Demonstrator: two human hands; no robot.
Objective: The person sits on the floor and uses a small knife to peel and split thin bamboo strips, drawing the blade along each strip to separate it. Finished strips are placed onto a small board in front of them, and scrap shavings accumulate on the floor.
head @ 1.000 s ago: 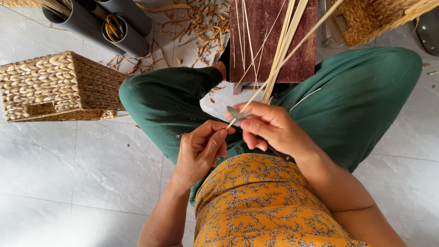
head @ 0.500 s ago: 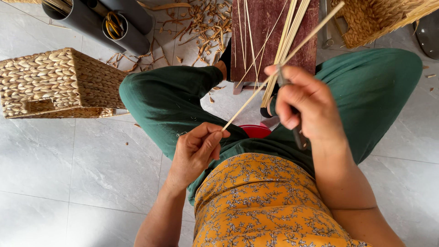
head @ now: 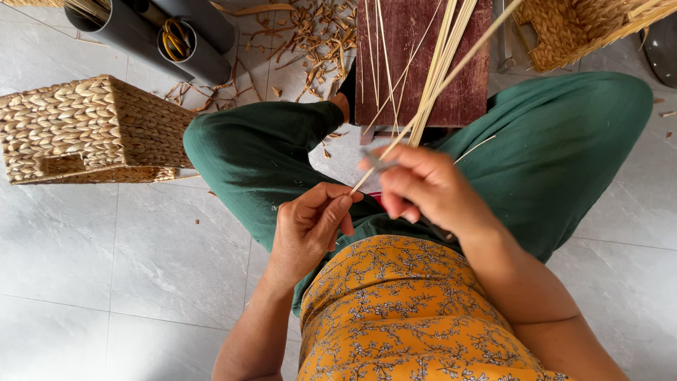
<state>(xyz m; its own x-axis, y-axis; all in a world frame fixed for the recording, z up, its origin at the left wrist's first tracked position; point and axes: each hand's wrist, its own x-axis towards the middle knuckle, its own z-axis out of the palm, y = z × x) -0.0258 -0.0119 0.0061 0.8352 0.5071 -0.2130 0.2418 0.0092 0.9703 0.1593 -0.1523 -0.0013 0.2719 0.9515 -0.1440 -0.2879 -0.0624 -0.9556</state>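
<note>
I sit with green trousers and an orange flowered top in view. My left hand (head: 310,226) pinches the lower end of a thin pale straw strip (head: 451,70) between thumb and forefinger. The strip slants up and to the right, out of the top of the view. My right hand (head: 430,187) is closed around a small grey blade (head: 377,162), its tip against the strip just above my left fingers. A bundle of similar pale strips (head: 438,63) stands behind the right hand, leaning over a dark red wooden board (head: 409,92).
A woven box basket (head: 84,127) lies on the grey tile floor at the left. Grey tubes (head: 190,35) lie at the top left, with straw shavings (head: 310,35) scattered beside them. Another woven basket (head: 578,28) is at the top right.
My right hand slid up the strip away from my left hand, then came back down close to it. My left hand kept its pinch on the strip's end.
</note>
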